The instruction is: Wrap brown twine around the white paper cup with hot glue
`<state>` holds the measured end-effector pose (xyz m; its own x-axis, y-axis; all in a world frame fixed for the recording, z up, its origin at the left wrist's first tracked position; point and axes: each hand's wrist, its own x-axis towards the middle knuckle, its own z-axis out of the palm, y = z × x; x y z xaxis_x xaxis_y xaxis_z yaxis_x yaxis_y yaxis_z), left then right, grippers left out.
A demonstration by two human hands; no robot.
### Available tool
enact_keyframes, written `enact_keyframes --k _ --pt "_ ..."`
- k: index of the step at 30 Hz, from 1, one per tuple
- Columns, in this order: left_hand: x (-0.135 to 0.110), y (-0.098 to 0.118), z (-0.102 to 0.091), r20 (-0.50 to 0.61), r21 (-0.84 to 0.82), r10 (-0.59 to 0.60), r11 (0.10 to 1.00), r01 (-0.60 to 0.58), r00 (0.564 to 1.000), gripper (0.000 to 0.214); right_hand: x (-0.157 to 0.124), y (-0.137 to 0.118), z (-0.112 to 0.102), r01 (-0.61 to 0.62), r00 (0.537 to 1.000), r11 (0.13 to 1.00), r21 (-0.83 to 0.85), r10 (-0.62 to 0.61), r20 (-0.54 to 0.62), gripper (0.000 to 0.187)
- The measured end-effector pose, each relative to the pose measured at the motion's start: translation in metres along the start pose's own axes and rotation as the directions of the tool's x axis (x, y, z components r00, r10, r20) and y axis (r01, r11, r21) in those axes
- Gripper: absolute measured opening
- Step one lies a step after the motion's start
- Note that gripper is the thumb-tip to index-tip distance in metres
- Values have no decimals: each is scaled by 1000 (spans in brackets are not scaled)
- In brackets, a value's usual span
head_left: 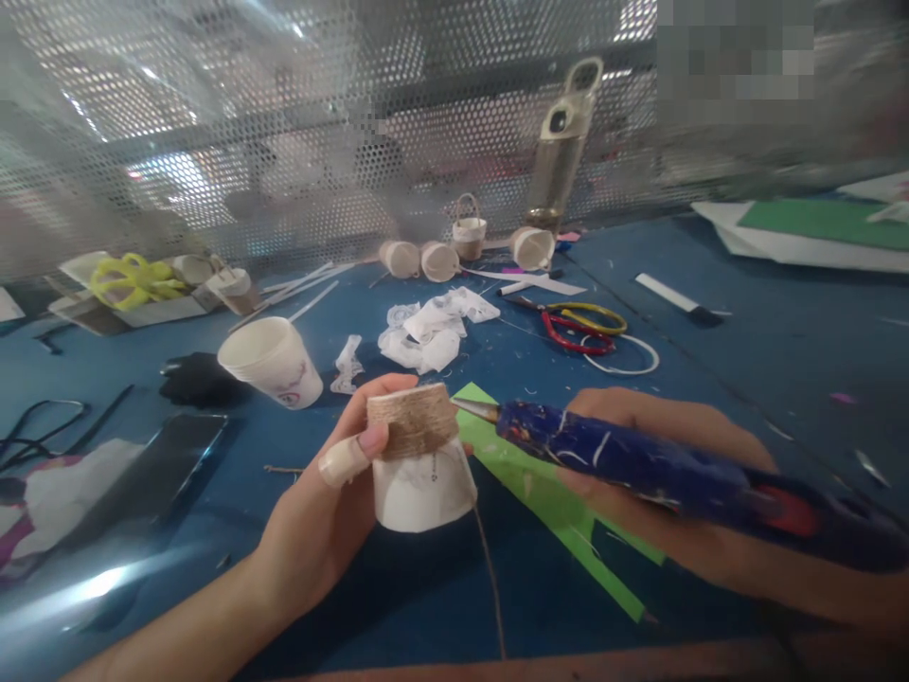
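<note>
Closest to me, my left hand (319, 516) grips an upturned white paper cup (424, 488) above the blue table (767, 350), its taped thumb pressed on the brown twine band (412, 421) wound round the cup's upper half. My right hand (653, 412) is closed around a blue hot-glue gun (639, 464), the metal nozzle at the band's right edge; touching or not, I cannot tell. A loose twine strand (490, 578) trails downward over a bright green paper strip (554, 502). Behind lie a tilted white cup (274, 360), white lace scraps (426, 332) and red-and-yellow scissors (579, 327)
</note>
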<state>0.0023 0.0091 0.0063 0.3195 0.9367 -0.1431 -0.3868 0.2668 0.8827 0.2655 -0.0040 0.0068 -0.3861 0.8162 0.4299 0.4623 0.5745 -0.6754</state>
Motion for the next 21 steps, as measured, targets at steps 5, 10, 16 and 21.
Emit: enact_keyframes --k 5,10,16,21 --pt "0 -2 -6 23 8 32 999 -33 999 34 1 7 -2 67 991 998 14 -68 113 19" --pt "3 -4 -9 -36 2 48 999 -48 998 38 4 5 -6 140 979 989 -57 -129 160 21" --pt "2 -5 -9 -29 42 31 999 -30 999 48 2 5 -4 193 973 968 -160 -168 156 21" --pt "1 -7 -11 -64 103 58 993 -51 996 47 -3 15 9 252 967 946 -202 -239 89 20"
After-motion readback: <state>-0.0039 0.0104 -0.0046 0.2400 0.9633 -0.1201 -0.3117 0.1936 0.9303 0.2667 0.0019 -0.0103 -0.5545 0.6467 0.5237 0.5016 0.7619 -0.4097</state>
